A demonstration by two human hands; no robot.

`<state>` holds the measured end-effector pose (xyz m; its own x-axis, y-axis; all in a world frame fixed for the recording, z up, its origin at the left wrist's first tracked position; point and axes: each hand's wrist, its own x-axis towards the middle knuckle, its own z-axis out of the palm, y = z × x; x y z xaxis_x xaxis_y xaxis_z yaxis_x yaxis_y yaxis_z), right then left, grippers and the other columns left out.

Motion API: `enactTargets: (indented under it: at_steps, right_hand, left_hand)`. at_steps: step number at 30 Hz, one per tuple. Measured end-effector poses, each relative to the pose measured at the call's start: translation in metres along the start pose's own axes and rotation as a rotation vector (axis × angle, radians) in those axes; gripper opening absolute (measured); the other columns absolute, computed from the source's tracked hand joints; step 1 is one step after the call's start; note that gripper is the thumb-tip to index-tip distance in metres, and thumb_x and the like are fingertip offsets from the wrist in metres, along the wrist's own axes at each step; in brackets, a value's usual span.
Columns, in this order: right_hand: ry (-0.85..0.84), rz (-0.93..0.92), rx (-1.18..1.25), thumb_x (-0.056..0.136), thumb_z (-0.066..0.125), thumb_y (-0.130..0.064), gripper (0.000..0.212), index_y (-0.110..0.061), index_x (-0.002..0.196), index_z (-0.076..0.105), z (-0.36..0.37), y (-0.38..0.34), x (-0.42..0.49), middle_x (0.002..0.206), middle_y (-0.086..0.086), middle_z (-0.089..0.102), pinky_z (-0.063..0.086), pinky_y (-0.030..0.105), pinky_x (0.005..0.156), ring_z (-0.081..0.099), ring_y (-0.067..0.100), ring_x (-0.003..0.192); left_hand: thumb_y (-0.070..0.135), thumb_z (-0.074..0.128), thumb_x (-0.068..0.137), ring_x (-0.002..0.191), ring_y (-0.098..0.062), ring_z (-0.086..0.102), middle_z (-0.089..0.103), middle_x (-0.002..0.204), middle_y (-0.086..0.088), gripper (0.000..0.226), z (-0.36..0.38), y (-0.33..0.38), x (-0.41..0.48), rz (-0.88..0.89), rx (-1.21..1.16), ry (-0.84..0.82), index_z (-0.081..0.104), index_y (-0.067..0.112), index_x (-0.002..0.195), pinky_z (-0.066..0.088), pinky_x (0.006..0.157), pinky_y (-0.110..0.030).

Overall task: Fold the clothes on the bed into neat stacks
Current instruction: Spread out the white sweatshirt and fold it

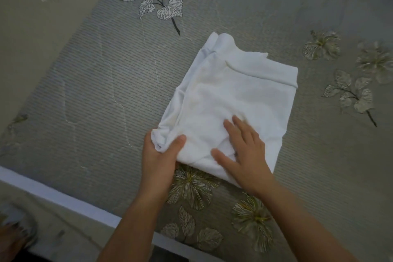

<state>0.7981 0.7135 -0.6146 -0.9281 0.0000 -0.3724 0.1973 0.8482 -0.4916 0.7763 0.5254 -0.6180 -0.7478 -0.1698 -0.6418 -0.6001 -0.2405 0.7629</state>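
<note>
White garment (229, 100), already folded down to a rough rectangle, is laid flat on the bed (106, 83), a bit right of centre on the grey sheet printed with leaves and flowers. Exactly what kind of garment it is can't be told; a banded hem or waistband is seen along the far right edge, so shorts or a tee is a fair guess. The near-left corner is bunched up and gripped by the left hand (159, 153), thumb on top and fingers tucked under, probably so that loose corner can be pulled straight or turned in. The right hand (240, 149) is laid flat on the near part of the cloth with fingers spread, nothing pinched, likely so the layers are pinned and don't slide while the corner gets sorted. Both hands are kept close together at the near edge. No finished stack can be seen anywhere in view, so it looks like there's plenty of folding left. Bed's white edge (63, 198) runs along the bottom left.
</note>
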Motion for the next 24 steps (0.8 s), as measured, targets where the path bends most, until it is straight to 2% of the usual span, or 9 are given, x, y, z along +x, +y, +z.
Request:
enactTargets:
  at_steps: [2,5,8,11,13,15,17,19,24]
  right_hand:
    - [0.019,-0.004,-0.03,0.087,0.042,-0.066,0.076,-0.028,0.15,0.022,0.006,0.015,-0.017,0.158,-0.005,0.016,0.012,0.036,0.117,0.01,0.013,0.145]
    - [0.179,-0.027,-0.05,0.083,0.049,-0.062,0.076,-0.02,0.145,0.033,0.007,0.025,-0.03,0.149,0.005,0.032,0.023,0.039,0.111,0.025,0.02,0.137]
    - [0.259,-0.141,-0.145,0.078,0.054,-0.061,0.062,-0.018,0.123,0.047,0.008,0.029,-0.038,0.129,0.005,0.04,0.032,0.038,0.099,0.038,0.022,0.12]
    - [0.207,-0.27,-0.252,0.08,0.053,-0.055,0.044,-0.016,0.1,0.056,0.011,0.029,-0.043,0.108,0.005,0.051,0.032,0.032,0.086,0.048,0.023,0.099]
    - [0.177,-0.323,-0.271,0.086,0.05,-0.047,0.035,-0.014,0.091,0.061,0.011,0.031,-0.043,0.094,0.003,0.055,0.031,0.033,0.077,0.053,0.024,0.085]
    - [0.156,-0.365,-0.269,0.092,0.046,-0.041,0.031,-0.014,0.09,0.062,0.007,0.031,-0.039,0.088,0.001,0.055,0.032,0.034,0.072,0.052,0.023,0.079]
    - [0.133,-0.411,-0.292,0.094,0.045,-0.038,0.029,-0.015,0.092,0.062,0.005,0.031,-0.036,0.087,0.0,0.056,0.034,0.034,0.07,0.051,0.023,0.077]
    - [0.092,-0.464,-0.356,0.092,0.052,-0.037,0.024,-0.015,0.092,0.063,0.004,0.03,-0.035,0.087,0.0,0.057,0.036,0.034,0.07,0.052,0.022,0.077]
    - [0.022,-0.404,-0.53,0.068,0.071,-0.043,0.038,-0.016,0.092,0.059,-0.002,0.041,-0.037,0.087,0.001,0.055,0.036,0.037,0.067,0.051,0.024,0.076]
  left_hand:
    - [0.023,0.072,0.082,0.102,-0.017,0.066,0.068,0.107,0.002,0.029,-0.003,-0.005,0.002,0.021,0.053,0.108,0.058,0.02,0.108,0.054,0.083,-0.033]
    - [0.028,0.069,0.086,0.103,-0.01,0.059,0.058,0.115,0.007,0.037,-0.006,-0.009,-0.001,0.229,0.308,0.235,0.051,0.025,0.117,0.051,0.081,-0.025]
    - [0.032,0.066,0.087,0.11,-0.012,0.039,0.044,0.118,0.002,0.036,-0.01,-0.011,-0.006,0.536,0.734,0.315,0.053,0.016,0.116,0.038,0.09,-0.033]
    - [0.043,0.06,0.088,0.114,-0.023,0.037,0.053,0.115,-0.005,0.034,-0.014,-0.006,-0.003,0.49,1.057,0.289,0.06,0.013,0.104,0.034,0.094,-0.045]
    - [0.041,0.059,0.089,0.112,-0.021,0.041,0.059,0.106,-0.003,0.025,-0.02,0.001,0.003,0.458,0.978,0.212,0.063,0.017,0.096,0.038,0.095,-0.046]
    - [0.039,0.061,0.089,0.097,-0.012,0.053,0.062,0.095,0.002,0.013,-0.024,0.008,0.009,0.411,0.644,0.149,0.062,0.026,0.088,0.047,0.084,-0.032]
    - [0.032,0.062,0.091,0.076,-0.003,0.056,0.063,0.083,0.007,0.009,-0.026,0.008,0.014,0.313,0.329,0.186,0.062,0.027,0.083,0.048,0.067,-0.018]
    - [0.024,0.063,0.091,0.068,0.0,0.053,0.061,0.077,0.008,0.012,-0.025,0.0,0.016,0.172,0.137,0.273,0.061,0.022,0.079,0.045,0.06,-0.013]
    - [0.028,0.063,0.091,0.07,0.002,0.057,0.063,0.081,0.009,0.015,-0.021,-0.009,0.02,0.156,0.181,0.304,0.06,0.023,0.077,0.045,0.058,-0.008]
